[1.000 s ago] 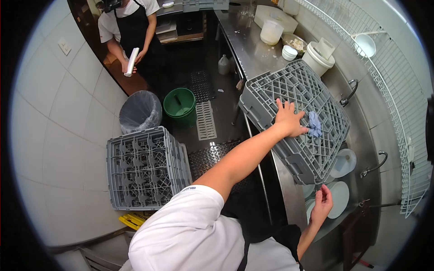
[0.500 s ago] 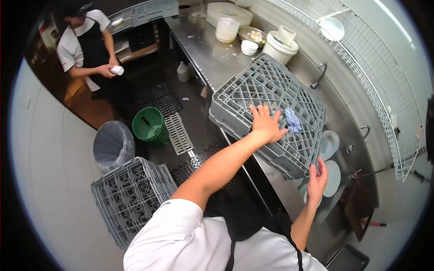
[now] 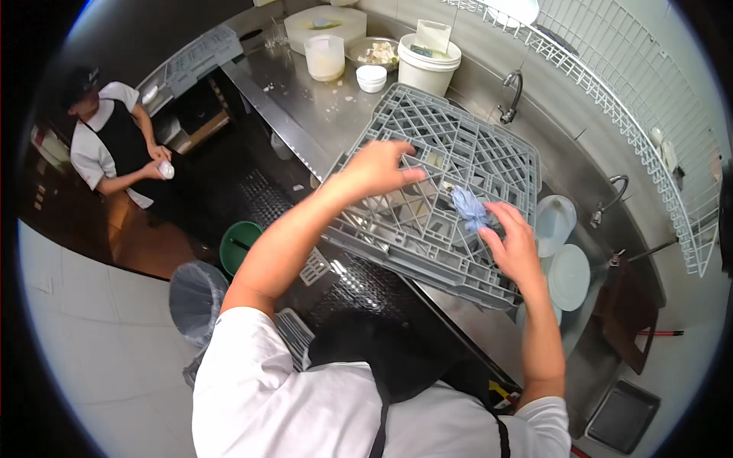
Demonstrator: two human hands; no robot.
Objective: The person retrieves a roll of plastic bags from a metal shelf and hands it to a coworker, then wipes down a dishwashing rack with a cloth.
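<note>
A grey plastic dish rack (image 3: 458, 263) with a lattice top spans the steel counter and the sink edge in front of me. Over its left part is my left hand (image 3: 374, 169), open, thumb and fingers apart, nothing in it. On the lattice lies a crumpled light-blue cloth or glove (image 3: 467, 206); I cannot tell which. My right hand (image 3: 513, 243) has its thumb and fingers closed about the right end of this crumpled blue piece. Pale items show dimly through the rack's openings. Several round plates (image 3: 569, 276) stand in the sink right of the rack.
Beyond the rack, the counter (image 3: 279, 107) holds a white bucket (image 3: 427, 72), a tub (image 3: 325, 58), small bowls (image 3: 371, 78) and a food bowl (image 3: 374, 52). Taps (image 3: 513, 95) line the wall under a wire shelf (image 3: 603, 99). Another person (image 3: 118, 137) stands left; bins (image 3: 197, 298) sit below.
My right hand has moved from the rack's near right corner up to the crumpled blue piece. My left hand has shifted left and its fingers have curled somewhat. The camera view has turned.
</note>
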